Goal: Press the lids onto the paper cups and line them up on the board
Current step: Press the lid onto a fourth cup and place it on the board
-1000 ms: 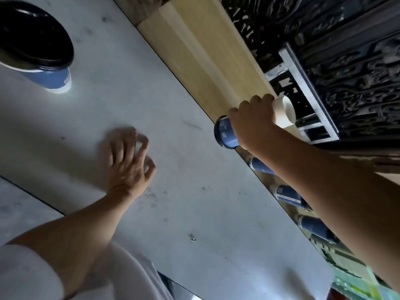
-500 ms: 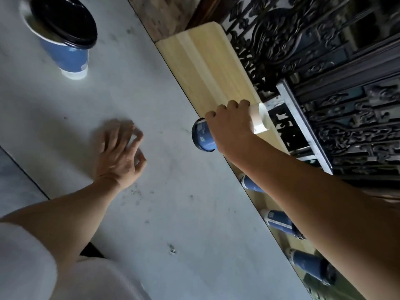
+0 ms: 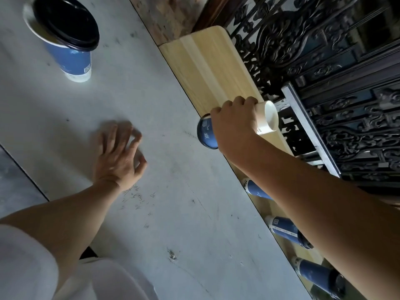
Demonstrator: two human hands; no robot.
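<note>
Cup (image 3: 206,135) in right hand (image 3: 233,126) has edged farther along board (image 3: 207,68)

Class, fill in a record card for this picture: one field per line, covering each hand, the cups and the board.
Right hand: grips a blue paper cup over the wooden board
Held cup's pose: tipped, white base end toward the dark grille
Left hand: holds nothing, fingers loose, at the grey table
On the board: three blue cups in a row, partly hidden by the right forearm
Lone cup: upright on the table, black lid askew, rim showing
</note>
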